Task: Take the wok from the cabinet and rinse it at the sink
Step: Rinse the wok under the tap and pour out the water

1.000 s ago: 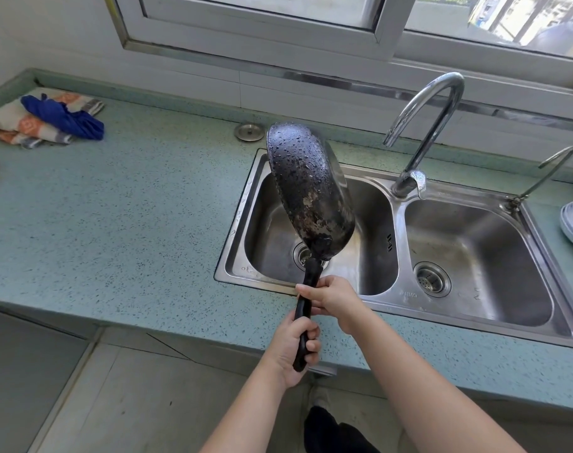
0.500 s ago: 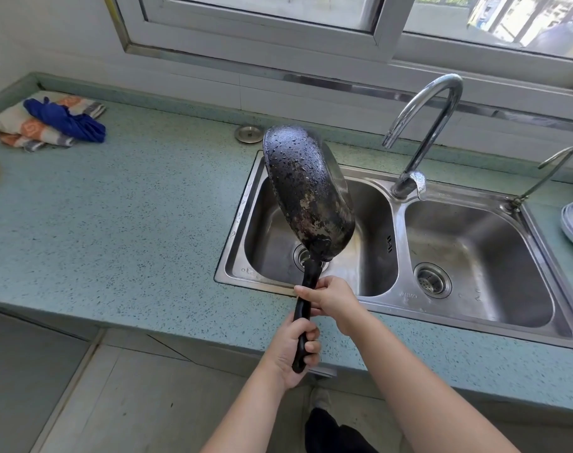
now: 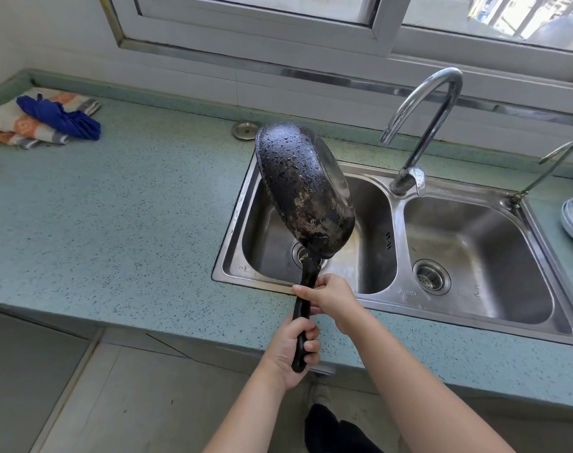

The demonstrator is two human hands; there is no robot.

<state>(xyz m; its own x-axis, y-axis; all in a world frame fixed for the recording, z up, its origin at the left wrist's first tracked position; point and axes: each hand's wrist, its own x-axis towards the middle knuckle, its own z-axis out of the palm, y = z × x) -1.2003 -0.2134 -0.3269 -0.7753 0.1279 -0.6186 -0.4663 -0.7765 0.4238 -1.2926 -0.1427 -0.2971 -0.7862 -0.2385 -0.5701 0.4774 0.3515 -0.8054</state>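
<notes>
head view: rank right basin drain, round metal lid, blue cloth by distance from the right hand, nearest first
1. right basin drain, just right of the right hand
2. round metal lid, farther back, to the left
3. blue cloth, far left

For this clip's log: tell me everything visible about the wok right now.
The wok is dark, its blackened, patchy underside beaded with water drops and turned toward the camera. It is tipped nearly on edge, bowl up, above the sink's left basin. Its long black handle points down; the right hand grips it above the left hand.
</notes>
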